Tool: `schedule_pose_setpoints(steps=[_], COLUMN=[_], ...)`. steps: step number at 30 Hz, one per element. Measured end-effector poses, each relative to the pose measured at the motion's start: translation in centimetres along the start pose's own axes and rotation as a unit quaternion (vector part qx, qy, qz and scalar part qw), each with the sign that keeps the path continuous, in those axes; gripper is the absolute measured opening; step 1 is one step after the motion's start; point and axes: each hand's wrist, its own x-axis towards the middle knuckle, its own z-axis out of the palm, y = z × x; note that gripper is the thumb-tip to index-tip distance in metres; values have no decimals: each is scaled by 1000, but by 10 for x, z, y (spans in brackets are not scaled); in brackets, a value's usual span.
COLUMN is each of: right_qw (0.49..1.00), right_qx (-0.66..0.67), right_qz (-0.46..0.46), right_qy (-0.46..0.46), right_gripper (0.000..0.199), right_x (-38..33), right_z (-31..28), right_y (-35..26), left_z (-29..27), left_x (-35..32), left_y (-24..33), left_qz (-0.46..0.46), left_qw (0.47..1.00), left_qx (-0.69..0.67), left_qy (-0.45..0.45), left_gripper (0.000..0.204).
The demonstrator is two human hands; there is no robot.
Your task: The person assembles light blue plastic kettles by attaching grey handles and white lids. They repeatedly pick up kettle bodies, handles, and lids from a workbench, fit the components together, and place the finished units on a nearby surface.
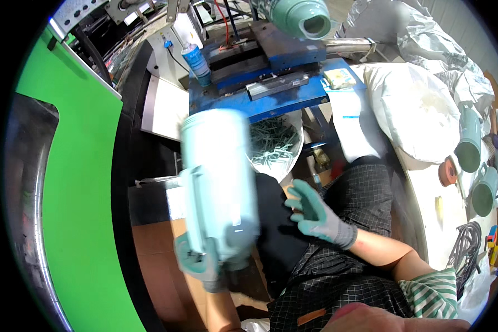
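A pale green jug point(218, 166) with a long side handle hangs in front of me, blurred by motion. Around the lower end of its handle, my left hand point(196, 263) is closed in a grey-and-green glove. My right hand point(318, 218), gloved alike, is held over my lap to the right of the jug. Its fingers are apart and hold nothing. Beyond the jug, a white-lined tub point(285, 166) holds many thin green plastic scraps point(272, 138). Part of the tub is hidden behind the jug.
A blue metal workbench point(221, 102) stands ahead, with a spray can point(196, 63) and a metal bar point(276, 86) on it. Another green vessel point(304, 22) is above. To the right are a white bag point(412, 110), orange tape point(448, 172) and green jugs point(486, 192). A green panel point(77, 166) lies left.
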Motion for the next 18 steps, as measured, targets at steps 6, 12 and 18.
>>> schedule_pose_setpoints(steps=[6,12,18], right_qw=[913,826,828], right_qx=[340,406,-532], right_qz=[211,387,-82], right_qy=[87,58,160], right_gripper=[86,97,85], right_x=[-39,-140,-136], right_z=[10,-63,-30], right_y=[-25,-26,-120], left_z=[85,170,157], left_x=[-22,-43,-73], left_y=[42,45,61], left_qz=[-14,199,292], left_qw=[912,887,892], left_qx=[-235,-180,-7], left_qy=[-336,-376,-344], left_gripper=[59,31,38])
